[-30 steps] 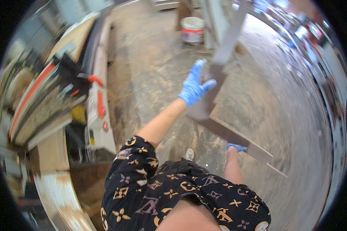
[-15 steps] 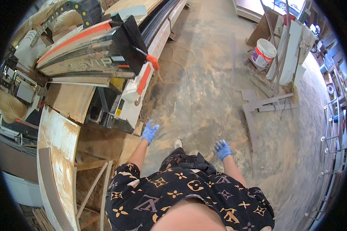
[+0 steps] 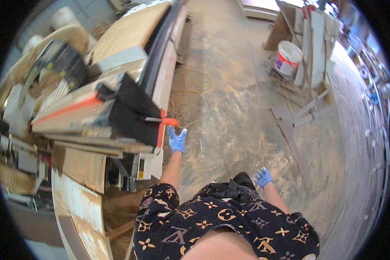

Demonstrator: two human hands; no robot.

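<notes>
My left hand, in a blue glove, reaches forward with its fingers spread. Its fingertips are close to an orange wrapped handle that sticks out from the end of a long machine; whether they touch it I cannot tell. Beside that handle rises a black flap on the machine's end. My right hand, gloved in blue too, hangs at my right side over the floor, fingers apart and holding nothing.
A long machine bed with dark rails runs away on the left. Dusty boards lie nearer on that side. To the right stand a white bucket and leaning panels. Grey strips and a thin hose lie on the floor.
I have moved forward along the machine. My left hand has risen from low beside the machine's corner to the orange handle. The right hand still hangs at my side.
</notes>
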